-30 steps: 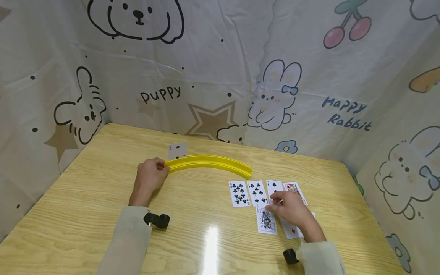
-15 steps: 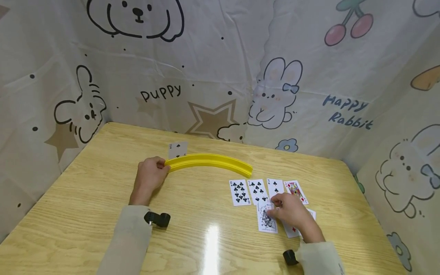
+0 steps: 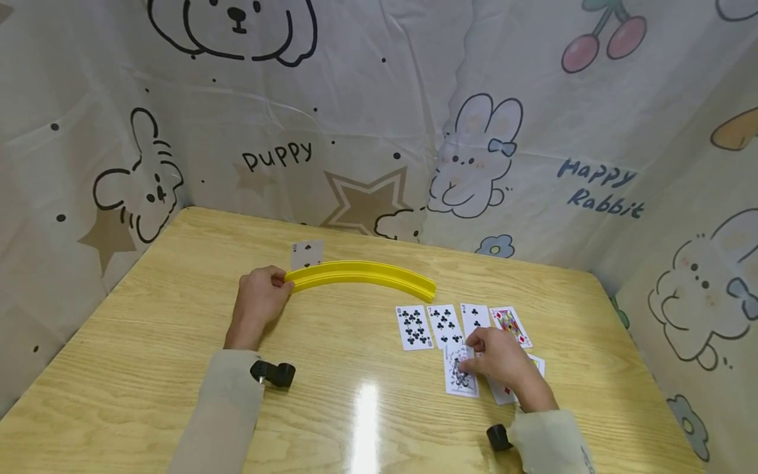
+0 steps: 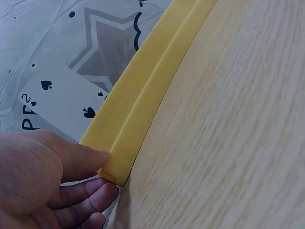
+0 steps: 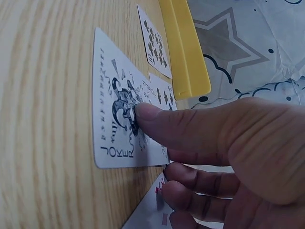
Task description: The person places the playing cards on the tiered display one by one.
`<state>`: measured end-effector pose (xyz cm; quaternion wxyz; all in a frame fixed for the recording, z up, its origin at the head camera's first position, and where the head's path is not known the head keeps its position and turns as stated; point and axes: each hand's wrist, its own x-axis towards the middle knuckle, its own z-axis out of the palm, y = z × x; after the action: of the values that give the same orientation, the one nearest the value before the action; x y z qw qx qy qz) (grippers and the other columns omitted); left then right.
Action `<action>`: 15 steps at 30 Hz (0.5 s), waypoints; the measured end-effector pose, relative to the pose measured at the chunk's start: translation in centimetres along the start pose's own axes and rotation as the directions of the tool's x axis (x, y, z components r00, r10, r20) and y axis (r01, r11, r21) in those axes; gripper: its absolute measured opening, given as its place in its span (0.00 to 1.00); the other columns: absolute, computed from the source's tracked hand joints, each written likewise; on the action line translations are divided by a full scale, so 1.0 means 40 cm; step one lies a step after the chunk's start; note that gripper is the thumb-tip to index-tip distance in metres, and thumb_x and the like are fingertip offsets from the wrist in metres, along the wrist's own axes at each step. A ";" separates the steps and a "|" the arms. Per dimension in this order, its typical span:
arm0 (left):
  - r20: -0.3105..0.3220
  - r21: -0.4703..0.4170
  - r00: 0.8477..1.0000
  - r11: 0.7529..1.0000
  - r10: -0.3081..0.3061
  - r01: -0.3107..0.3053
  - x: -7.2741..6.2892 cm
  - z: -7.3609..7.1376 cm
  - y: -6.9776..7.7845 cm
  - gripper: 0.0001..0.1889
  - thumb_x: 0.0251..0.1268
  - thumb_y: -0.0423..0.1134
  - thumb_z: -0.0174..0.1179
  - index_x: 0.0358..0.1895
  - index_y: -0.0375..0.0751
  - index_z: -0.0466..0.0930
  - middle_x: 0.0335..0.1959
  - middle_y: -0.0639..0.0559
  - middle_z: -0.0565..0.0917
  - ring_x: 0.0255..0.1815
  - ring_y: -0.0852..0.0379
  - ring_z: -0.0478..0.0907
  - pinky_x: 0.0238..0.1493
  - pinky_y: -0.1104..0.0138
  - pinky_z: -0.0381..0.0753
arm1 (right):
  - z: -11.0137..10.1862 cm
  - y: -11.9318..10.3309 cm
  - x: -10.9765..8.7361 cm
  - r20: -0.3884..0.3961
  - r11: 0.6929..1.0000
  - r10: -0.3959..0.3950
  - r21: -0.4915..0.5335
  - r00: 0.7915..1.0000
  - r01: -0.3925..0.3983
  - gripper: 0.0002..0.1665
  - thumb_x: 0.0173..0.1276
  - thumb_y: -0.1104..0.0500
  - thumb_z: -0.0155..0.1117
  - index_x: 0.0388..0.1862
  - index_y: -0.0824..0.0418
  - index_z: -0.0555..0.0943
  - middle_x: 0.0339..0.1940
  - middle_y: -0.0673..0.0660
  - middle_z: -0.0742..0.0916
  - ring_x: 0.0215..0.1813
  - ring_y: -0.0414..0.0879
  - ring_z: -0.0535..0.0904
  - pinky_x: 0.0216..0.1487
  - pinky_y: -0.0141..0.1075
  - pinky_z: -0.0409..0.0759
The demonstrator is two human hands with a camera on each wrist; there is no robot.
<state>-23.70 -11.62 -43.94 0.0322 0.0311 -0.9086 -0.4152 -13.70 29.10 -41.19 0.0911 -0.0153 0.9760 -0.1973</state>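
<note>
My left hand pinches the left end of a yellow curved card holder, thumb on its front and fingers beneath, as the left wrist view shows. A two of spades stands in the holder near that end. My right hand is over the playing cards at the right. Its thumb lies on the face of the joker card, with the index finger behind the card's edge, partly hidden. In the right wrist view the joker is tilted. A diamond card lies partly hidden under the right hand.
Behind the joker lie a ten of clubs, a seven of clubs, a three of clubs and a diamond face card in a row. A printed cloth hangs along the back of the wooden table.
My right thumb has moved onto the joker's face. My left hand has kept its grip on the card holder. The head view has tilted slightly, shifting everything a little upward.
</note>
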 end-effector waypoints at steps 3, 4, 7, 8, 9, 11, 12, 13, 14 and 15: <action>-0.006 0.004 1.000 1.000 0.007 -0.007 -0.001 -0.001 0.002 0.16 0.69 0.35 0.63 0.53 0.27 0.81 0.43 0.36 0.85 0.44 0.43 0.82 0.48 0.53 0.82 | -0.001 0.000 0.003 0.000 1.000 0.013 0.010 1.000 -0.013 0.24 0.48 0.54 0.85 0.39 0.63 0.84 0.35 0.53 0.84 0.39 0.46 0.78 0.44 0.46 0.79; -0.008 0.005 1.000 1.000 0.008 -0.008 -0.001 -0.001 0.002 0.16 0.69 0.35 0.63 0.53 0.27 0.81 0.42 0.36 0.85 0.43 0.43 0.82 0.48 0.53 0.82 | -0.001 0.001 0.005 0.000 1.000 0.016 0.011 1.000 -0.016 0.24 0.47 0.54 0.85 0.39 0.63 0.84 0.35 0.52 0.84 0.38 0.46 0.78 0.44 0.46 0.79; -0.012 0.005 1.000 1.000 0.011 -0.011 -0.002 -0.002 0.004 0.15 0.69 0.35 0.63 0.52 0.27 0.81 0.42 0.36 0.85 0.43 0.44 0.83 0.47 0.53 0.82 | 0.000 0.004 0.009 0.003 1.000 0.025 0.012 1.000 -0.025 0.24 0.47 0.54 0.85 0.39 0.62 0.83 0.34 0.52 0.83 0.37 0.46 0.77 0.43 0.45 0.78; -0.012 0.004 1.000 1.000 0.011 -0.011 -0.003 -0.003 0.004 0.15 0.69 0.35 0.63 0.52 0.27 0.81 0.42 0.36 0.85 0.42 0.44 0.83 0.47 0.53 0.82 | 0.000 0.004 0.009 0.005 1.000 0.028 0.011 1.000 -0.028 0.24 0.47 0.54 0.85 0.38 0.62 0.83 0.33 0.52 0.83 0.37 0.45 0.76 0.43 0.45 0.78; -0.011 0.004 1.000 1.000 0.010 -0.010 -0.003 -0.003 0.005 0.15 0.69 0.35 0.63 0.52 0.27 0.81 0.42 0.37 0.85 0.42 0.44 0.83 0.47 0.53 0.82 | 0.000 0.005 0.011 0.006 1.000 0.029 0.010 1.000 -0.029 0.24 0.47 0.53 0.85 0.38 0.62 0.83 0.33 0.52 0.82 0.36 0.45 0.76 0.42 0.44 0.77; -0.008 0.003 1.000 1.000 0.006 -0.006 -0.004 -0.004 0.006 0.15 0.69 0.35 0.62 0.53 0.27 0.81 0.42 0.37 0.85 0.42 0.45 0.82 0.47 0.54 0.82 | -0.001 0.004 0.011 0.013 0.999 0.040 0.010 0.999 -0.040 0.24 0.47 0.53 0.85 0.38 0.62 0.83 0.32 0.52 0.81 0.35 0.46 0.75 0.41 0.43 0.76; -0.004 0.002 1.000 1.000 0.003 -0.003 -0.004 -0.004 0.007 0.15 0.69 0.35 0.62 0.53 0.27 0.81 0.42 0.37 0.85 0.43 0.45 0.82 0.47 0.54 0.82 | -0.002 0.003 0.011 0.016 0.999 0.043 0.011 0.999 -0.043 0.24 0.47 0.53 0.85 0.37 0.62 0.83 0.32 0.52 0.81 0.35 0.46 0.74 0.39 0.42 0.75; -0.001 0.003 1.000 1.000 0.002 -0.002 -0.004 -0.005 0.007 0.15 0.69 0.35 0.62 0.53 0.27 0.81 0.42 0.37 0.85 0.43 0.45 0.82 0.47 0.54 0.82 | -0.003 0.001 0.012 0.021 0.999 0.052 0.014 0.998 -0.052 0.24 0.47 0.53 0.85 0.37 0.62 0.82 0.31 0.52 0.80 0.34 0.46 0.74 0.38 0.41 0.74; 0.002 0.003 1.000 1.000 -0.001 0.001 -0.005 -0.005 0.008 0.15 0.69 0.35 0.62 0.53 0.27 0.81 0.43 0.37 0.85 0.43 0.45 0.82 0.47 0.54 0.82 | -0.004 0.000 0.012 0.024 0.998 0.058 0.016 0.998 -0.058 0.24 0.47 0.53 0.85 0.36 0.62 0.81 0.30 0.52 0.80 0.34 0.46 0.73 0.37 0.41 0.73; 0.003 0.003 1.000 1.000 -0.004 0.004 -0.005 -0.005 0.008 0.15 0.69 0.35 0.62 0.53 0.27 0.81 0.43 0.37 0.85 0.43 0.45 0.82 0.47 0.54 0.82 | -0.004 -0.002 0.012 0.027 0.998 0.065 0.021 0.998 -0.065 0.24 0.47 0.53 0.85 0.35 0.62 0.81 0.30 0.52 0.79 0.33 0.47 0.73 0.36 0.40 0.72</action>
<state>-23.48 -11.55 -43.56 0.0297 0.0323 -0.9093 -0.4138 -14.20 29.07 -41.11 0.1104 0.0150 0.9724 -0.2049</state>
